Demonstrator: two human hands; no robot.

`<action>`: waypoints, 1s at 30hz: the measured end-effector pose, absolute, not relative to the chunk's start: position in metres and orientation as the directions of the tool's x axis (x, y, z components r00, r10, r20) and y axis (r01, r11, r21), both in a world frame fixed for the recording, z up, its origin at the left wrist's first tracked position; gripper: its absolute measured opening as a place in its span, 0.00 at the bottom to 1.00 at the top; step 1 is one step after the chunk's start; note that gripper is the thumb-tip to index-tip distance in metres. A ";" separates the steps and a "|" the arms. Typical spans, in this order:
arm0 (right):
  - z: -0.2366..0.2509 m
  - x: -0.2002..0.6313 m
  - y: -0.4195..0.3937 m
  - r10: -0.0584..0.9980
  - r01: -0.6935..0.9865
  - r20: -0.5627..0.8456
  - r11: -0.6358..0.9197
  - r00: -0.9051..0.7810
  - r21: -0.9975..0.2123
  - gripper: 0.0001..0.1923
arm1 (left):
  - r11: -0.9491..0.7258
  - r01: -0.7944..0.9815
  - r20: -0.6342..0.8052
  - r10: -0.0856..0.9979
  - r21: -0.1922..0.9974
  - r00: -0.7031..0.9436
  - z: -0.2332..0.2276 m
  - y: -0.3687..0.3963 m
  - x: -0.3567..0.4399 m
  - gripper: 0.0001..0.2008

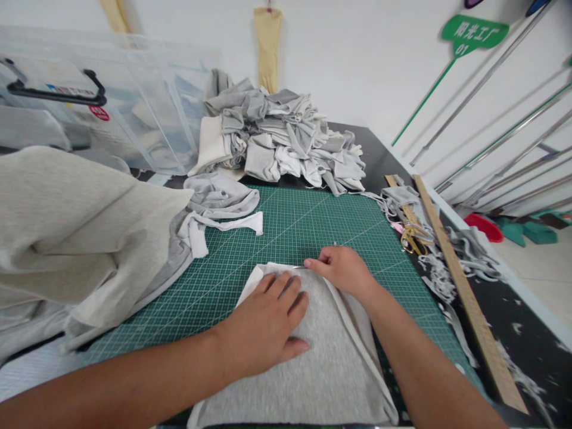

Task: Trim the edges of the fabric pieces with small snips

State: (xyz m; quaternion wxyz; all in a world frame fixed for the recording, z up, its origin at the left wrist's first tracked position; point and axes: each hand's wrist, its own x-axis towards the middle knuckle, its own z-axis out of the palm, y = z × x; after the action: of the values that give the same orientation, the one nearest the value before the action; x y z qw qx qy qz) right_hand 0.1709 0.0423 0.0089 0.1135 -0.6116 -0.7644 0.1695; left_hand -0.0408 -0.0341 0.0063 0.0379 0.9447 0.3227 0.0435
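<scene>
A folded piece of light grey fabric [333, 351] lies on the green cutting mat [295, 220] in front of me. My left hand [272, 322] rests flat on it, fingers a little apart, near its far edge. At that edge my right hand [342, 268] is closed in a pinch on a thin metal tool [300, 267]. Its slim shiny tip reaches left along the fabric's edge. The rest of the tool is hidden in my fingers, so its exact kind does not show.
Grey cloth [89, 226] is heaped at left, before a clear plastic box [147, 113]. A pile of fabric pieces [277, 131] stands at the back. On the right lie gold-handled scissors [413, 240], scraps [440, 277] and a long wooden ruler [469, 292].
</scene>
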 end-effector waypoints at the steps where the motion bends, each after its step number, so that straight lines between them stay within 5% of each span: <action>1: 0.009 0.171 0.043 0.976 0.900 -0.037 0.185 -0.217 -0.395 0.23 | -0.789 0.606 0.059 0.613 0.102 0.788 0.006 -0.034 -0.041 0.33; 30: 0.007 0.167 0.038 0.979 0.920 -0.005 0.191 -0.205 -0.341 0.25 | -0.786 0.610 0.077 0.618 0.101 0.782 0.005 -0.035 -0.040 0.33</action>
State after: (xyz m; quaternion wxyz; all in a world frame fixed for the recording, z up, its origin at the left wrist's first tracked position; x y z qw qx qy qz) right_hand 0.1669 0.0383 0.0072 0.1076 -0.6213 -0.7642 0.1360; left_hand -0.0405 -0.0345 0.0052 0.0353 0.9434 0.3255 0.0529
